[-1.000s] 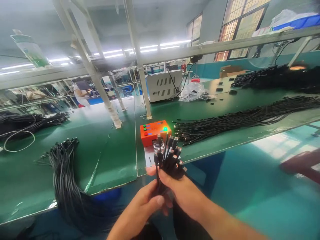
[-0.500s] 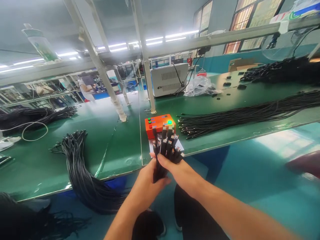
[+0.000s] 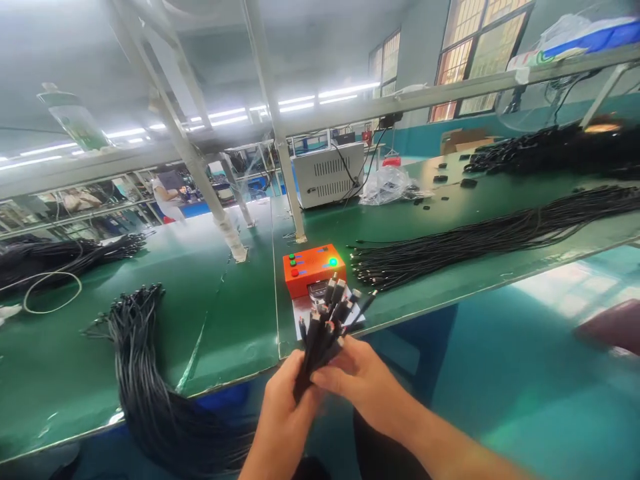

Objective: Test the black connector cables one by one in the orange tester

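A bundle of black USB cables points away from me, its metal plug ends fanned out. My left hand is wrapped round the bundle from the left. From the right, my right hand closes on the same cables, its thumb across them just below the plugs. Just beyond the plugs sits an orange tester box with green and red buttons and a lit green light. A small dark device is at the box's front, partly hidden by the plugs, above a white sheet.
Black cables lie in a long bundle on the green table at right. Another bundle hangs over the front edge at left. Behind are a grey metal box, clear plastic bags and shelf posts.
Both hands and the cable bundle have drawn back toward me, lower in view and away from the orange box. My right thumb has shifted down the bundle. The camera view has tilted slightly.
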The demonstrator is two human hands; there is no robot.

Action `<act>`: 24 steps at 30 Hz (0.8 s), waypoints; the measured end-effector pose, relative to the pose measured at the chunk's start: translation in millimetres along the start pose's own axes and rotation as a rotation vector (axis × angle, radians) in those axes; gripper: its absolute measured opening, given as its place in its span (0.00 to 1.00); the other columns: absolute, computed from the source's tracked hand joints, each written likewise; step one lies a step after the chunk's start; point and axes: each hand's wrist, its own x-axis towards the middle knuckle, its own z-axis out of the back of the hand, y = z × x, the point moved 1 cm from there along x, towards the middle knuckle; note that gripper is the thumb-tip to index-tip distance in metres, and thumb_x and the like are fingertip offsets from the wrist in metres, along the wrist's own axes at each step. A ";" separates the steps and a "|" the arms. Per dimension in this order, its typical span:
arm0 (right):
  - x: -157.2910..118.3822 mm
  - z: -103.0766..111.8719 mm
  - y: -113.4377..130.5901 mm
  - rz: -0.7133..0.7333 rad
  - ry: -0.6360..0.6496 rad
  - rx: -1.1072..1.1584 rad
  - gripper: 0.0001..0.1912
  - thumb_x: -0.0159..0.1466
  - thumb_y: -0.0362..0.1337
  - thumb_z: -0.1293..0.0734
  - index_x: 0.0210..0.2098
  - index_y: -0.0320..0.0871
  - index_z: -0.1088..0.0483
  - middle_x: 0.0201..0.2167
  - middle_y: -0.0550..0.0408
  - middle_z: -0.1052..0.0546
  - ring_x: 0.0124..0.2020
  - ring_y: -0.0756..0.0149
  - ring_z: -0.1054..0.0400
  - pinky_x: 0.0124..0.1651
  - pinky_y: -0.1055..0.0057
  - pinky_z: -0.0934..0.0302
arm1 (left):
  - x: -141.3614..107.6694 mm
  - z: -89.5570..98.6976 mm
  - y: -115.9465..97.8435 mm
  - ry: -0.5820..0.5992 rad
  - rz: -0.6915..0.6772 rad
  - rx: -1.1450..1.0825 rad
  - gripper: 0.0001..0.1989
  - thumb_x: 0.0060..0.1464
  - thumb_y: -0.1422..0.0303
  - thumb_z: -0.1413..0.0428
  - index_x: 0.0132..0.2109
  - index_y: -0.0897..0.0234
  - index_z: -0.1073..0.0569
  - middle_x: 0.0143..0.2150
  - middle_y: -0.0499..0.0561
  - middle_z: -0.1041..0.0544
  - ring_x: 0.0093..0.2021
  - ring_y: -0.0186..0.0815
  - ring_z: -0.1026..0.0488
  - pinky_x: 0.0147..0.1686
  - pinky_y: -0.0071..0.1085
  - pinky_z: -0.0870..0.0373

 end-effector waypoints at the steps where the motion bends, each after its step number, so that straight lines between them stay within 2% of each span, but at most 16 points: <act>1: 0.1 1.0 2.1 0.003 0.025 -0.010 0.11 0.54 0.41 0.32 0.37 0.44 0.27 0.27 0.59 0.27 0.24 0.70 0.35 0.32 0.71 0.37 | 1.3 0.7 0.3 0.026 0.004 -0.017 0.12 0.56 0.66 0.50 0.47 0.63 0.29 0.30 0.46 0.32 0.29 0.33 0.36 0.30 0.29 0.35; 3: 0.9 3.2 5.3 0.016 0.028 -0.032 0.14 0.57 0.44 0.35 0.38 0.44 0.26 0.27 0.58 0.26 0.25 0.70 0.35 0.34 0.70 0.37 | 4.8 1.9 0.2 0.061 0.018 -0.034 0.13 0.58 0.68 0.52 0.48 0.62 0.29 0.30 0.47 0.31 0.31 0.34 0.36 0.34 0.30 0.36; 5: 1.9 5.1 6.1 0.042 -0.058 -0.079 0.15 0.57 0.46 0.35 0.37 0.43 0.25 0.27 0.57 0.25 0.28 0.67 0.33 0.37 0.69 0.37 | 8.0 1.4 -0.3 0.066 0.023 -0.022 0.13 0.55 0.71 0.48 0.48 0.60 0.29 0.34 0.47 0.29 0.35 0.34 0.35 0.38 0.30 0.37; 8: 1.8 6.4 5.6 0.095 -0.184 -0.128 0.15 0.54 0.46 0.32 0.36 0.43 0.25 0.29 0.56 0.24 0.32 0.64 0.32 0.40 0.68 0.38 | 10.0 -0.7 0.1 0.031 0.026 -0.014 0.14 0.50 0.75 0.45 0.46 0.59 0.29 0.34 0.45 0.30 0.33 0.34 0.35 0.35 0.28 0.37; 11: 1.4 7.2 6.2 0.054 -0.063 -0.020 0.16 0.55 0.46 0.33 0.40 0.45 0.26 0.31 0.56 0.25 0.24 0.69 0.34 0.32 0.68 0.37 | 8.7 0.5 -0.3 0.054 0.031 -0.049 0.07 0.53 0.72 0.48 0.41 0.63 0.29 0.27 0.44 0.32 0.28 0.33 0.35 0.30 0.28 0.36; 14: 3.2 9.2 6.9 0.015 0.062 0.026 0.14 0.57 0.44 0.34 0.40 0.44 0.27 0.29 0.57 0.25 0.24 0.71 0.36 0.31 0.70 0.37 | 7.5 4.1 -3.8 0.119 0.040 -0.044 0.10 0.56 0.69 0.51 0.37 0.65 0.26 0.27 0.47 0.29 0.32 0.35 0.33 0.35 0.29 0.36; 17: 7.2 9.7 3.3 0.061 0.009 -0.027 0.14 0.56 0.43 0.32 0.38 0.42 0.26 0.29 0.56 0.25 0.31 0.67 0.33 0.39 0.70 0.38 | 7.7 1.6 -6.8 0.113 0.027 0.011 0.10 0.53 0.72 0.47 0.43 0.61 0.25 0.37 0.48 0.25 0.42 0.37 0.33 0.44 0.30 0.39; 20: 9.2 9.5 -1.5 0.105 -0.142 -0.126 0.14 0.56 0.43 0.32 0.38 0.42 0.27 0.31 0.55 0.25 0.34 0.65 0.33 0.40 0.70 0.39 | 7.9 -6.0 -5.0 0.008 -0.002 0.069 0.18 0.48 0.76 0.44 0.48 0.59 0.29 0.43 0.47 0.26 0.47 0.39 0.34 0.48 0.30 0.42; 22: 8.9 10.3 -2.2 0.072 -0.113 -0.142 0.14 0.55 0.43 0.32 0.39 0.43 0.27 0.30 0.56 0.25 0.34 0.65 0.33 0.39 0.70 0.39 | 7.7 -8.9 -2.2 -0.016 -0.004 0.074 0.11 0.52 0.73 0.46 0.44 0.60 0.28 0.36 0.47 0.25 0.40 0.39 0.31 0.41 0.30 0.38; 24: 8.0 11.8 -1.1 0.005 0.053 -0.079 0.14 0.54 0.43 0.31 0.38 0.44 0.27 0.29 0.57 0.25 0.33 0.66 0.32 0.40 0.68 0.38 | 7.8 -7.8 -0.6 0.034 -0.001 0.052 0.08 0.55 0.68 0.48 0.38 0.62 0.25 0.28 0.46 0.27 0.33 0.37 0.31 0.36 0.29 0.36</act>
